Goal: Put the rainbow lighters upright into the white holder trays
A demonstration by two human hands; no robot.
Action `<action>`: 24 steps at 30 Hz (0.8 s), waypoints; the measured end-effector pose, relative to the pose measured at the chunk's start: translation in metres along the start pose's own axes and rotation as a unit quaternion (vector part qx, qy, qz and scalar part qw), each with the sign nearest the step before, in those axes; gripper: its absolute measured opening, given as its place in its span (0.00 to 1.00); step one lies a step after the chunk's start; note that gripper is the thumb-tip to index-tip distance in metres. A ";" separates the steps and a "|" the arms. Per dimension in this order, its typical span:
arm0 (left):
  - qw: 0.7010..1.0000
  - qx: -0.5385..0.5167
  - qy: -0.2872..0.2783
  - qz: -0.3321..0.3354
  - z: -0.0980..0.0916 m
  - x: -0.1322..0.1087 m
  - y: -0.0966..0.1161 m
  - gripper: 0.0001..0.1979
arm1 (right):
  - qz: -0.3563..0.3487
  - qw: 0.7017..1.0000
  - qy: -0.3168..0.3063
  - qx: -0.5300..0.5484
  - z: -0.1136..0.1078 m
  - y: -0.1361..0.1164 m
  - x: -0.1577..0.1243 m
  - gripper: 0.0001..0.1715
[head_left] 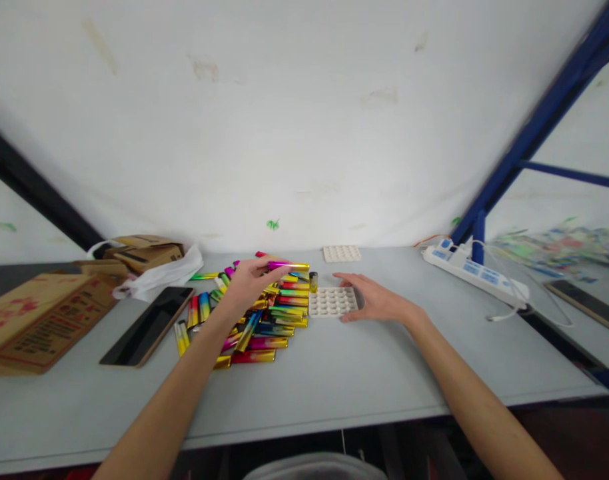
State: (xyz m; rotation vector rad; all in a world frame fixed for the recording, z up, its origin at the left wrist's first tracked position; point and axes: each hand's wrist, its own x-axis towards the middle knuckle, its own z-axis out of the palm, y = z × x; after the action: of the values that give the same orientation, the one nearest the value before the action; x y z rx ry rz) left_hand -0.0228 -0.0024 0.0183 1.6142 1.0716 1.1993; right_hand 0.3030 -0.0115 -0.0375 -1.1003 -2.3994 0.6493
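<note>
My left hand (248, 283) is raised a little above a pile of shiny multicoloured tubes (264, 320) and pinches one purple-and-gold tube (287, 266) held level. My right hand (372, 299) lies on the grey table with its fingers spread, resting against the right edge of a white tray with round holes (332, 301). One short gold tube (313, 281) stands upright at the tray's back left corner.
A second white holed tray (341, 253) lies further back by the wall. A dark phone (147, 325) lies left of the pile, with cardboard boxes (39, 320) and a white bag (162, 275) beyond. A white power strip (472, 272) sits at right, by a blue frame (524, 140).
</note>
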 end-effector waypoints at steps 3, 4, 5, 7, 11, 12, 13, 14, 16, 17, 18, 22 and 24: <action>0.990 -0.132 0.033 -0.022 0.011 -0.003 0.008 0.15 | -0.005 1.000 0.005 0.002 0.001 0.001 0.000 0.59; 0.982 -0.183 0.034 -0.028 0.015 -0.004 0.011 0.15 | -0.006 1.000 0.007 0.002 0.001 0.001 0.000 0.59; 0.973 -0.224 0.029 -0.034 0.018 -0.005 0.013 0.14 | -0.006 1.000 0.007 0.002 0.001 0.001 0.000 0.59; 0.963 -0.265 0.014 -0.048 0.024 -0.007 0.016 0.14 | -0.003 1.000 0.005 0.000 0.001 0.001 0.000 0.59; 0.964 -0.261 -0.029 -0.050 0.033 -0.010 0.014 0.14 | 0.002 1.000 0.004 -0.001 0.000 0.000 0.000 0.59; 0.965 -0.256 -0.042 -0.048 0.034 -0.011 0.012 0.15 | 0.003 1.000 0.004 -0.001 0.000 0.000 0.000 0.59; 0.964 -0.255 -0.053 -0.050 0.036 -0.012 0.011 0.16 | 0.004 1.000 0.005 -0.003 0.000 0.000 0.000 0.59; 0.963 -0.258 -0.060 -0.056 0.038 -0.013 0.009 0.16 | 0.004 1.000 0.005 -0.004 0.001 0.000 0.000 0.59; 0.955 -0.278 -0.058 -0.079 0.040 -0.014 0.008 0.15 | 0.006 1.000 0.006 -0.005 0.001 -0.001 0.000 0.59; 0.950 -0.293 -0.056 -0.094 0.041 -0.015 0.007 0.15 | 0.007 1.000 0.006 -0.005 0.001 -0.001 0.000 0.59; 0.943 -0.307 -0.056 -0.112 0.042 -0.014 0.007 0.15 | 0.008 1.000 0.006 -0.004 0.001 -0.001 0.000 0.59; 0.929 -0.321 -0.070 -0.169 0.040 -0.012 0.006 0.21 | 0.008 1.000 0.005 -0.003 0.001 -0.001 0.000 0.59; 0.930 -0.314 -0.072 -0.175 0.038 -0.011 0.005 0.22 | 0.009 1.000 0.003 -0.004 0.001 -0.001 0.000 0.59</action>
State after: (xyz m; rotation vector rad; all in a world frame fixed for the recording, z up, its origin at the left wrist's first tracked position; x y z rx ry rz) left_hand 0.0132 -0.0193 0.0129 0.9489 0.7335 1.0208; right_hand 0.3015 -0.0124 -0.0373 -1.1266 -2.3911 0.6423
